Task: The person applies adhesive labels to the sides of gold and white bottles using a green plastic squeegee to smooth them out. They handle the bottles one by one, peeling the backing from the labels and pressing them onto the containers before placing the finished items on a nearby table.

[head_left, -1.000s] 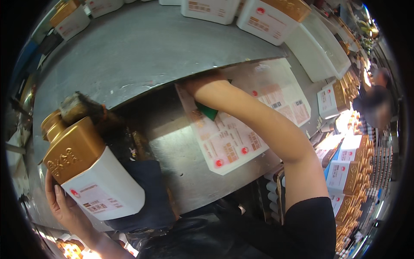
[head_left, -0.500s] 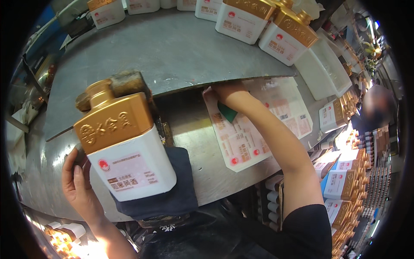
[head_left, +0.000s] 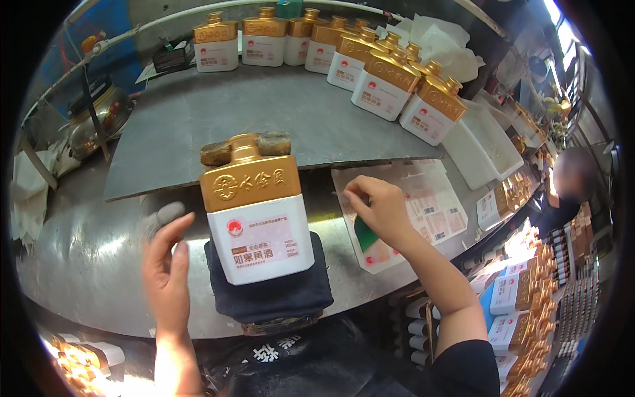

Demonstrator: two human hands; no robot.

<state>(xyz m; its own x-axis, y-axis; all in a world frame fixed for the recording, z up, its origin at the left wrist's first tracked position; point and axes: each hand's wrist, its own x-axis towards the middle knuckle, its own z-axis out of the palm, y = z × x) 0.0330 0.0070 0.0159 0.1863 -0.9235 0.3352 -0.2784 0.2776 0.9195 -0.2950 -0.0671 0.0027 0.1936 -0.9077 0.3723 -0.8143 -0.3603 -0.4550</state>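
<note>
A white flat-sided bottle (head_left: 261, 245) with a gold shoulder, gold neck and a printed label lies face up on a dark cloth pad (head_left: 271, 298). Its neck rests in a notched brown support (head_left: 274, 143). Left of the bottle, clear of it, my left hand (head_left: 167, 271) is open with fingers apart; grey covers sit on some fingertips. My right hand (head_left: 380, 212) is closed over the sheet of printed labels (head_left: 423, 198), thumb and forefinger pinched. A flat green piece (head_left: 364, 235) sticks out from under its palm. Whether the pinch holds a label I cannot tell.
Several finished-looking gold-and-white bottles (head_left: 383, 89) stand along the raised grey board's (head_left: 185, 119) far edge. A white bin (head_left: 486, 149) is at the right. More bottles (head_left: 516, 294) are stacked at lower right. Another person (head_left: 562, 198) is at far right.
My right hand has drawn back toward me from beneath the board's edge, the green piece moving with it. My left hand has moved off the bottle's side. The whole view has shifted.
</note>
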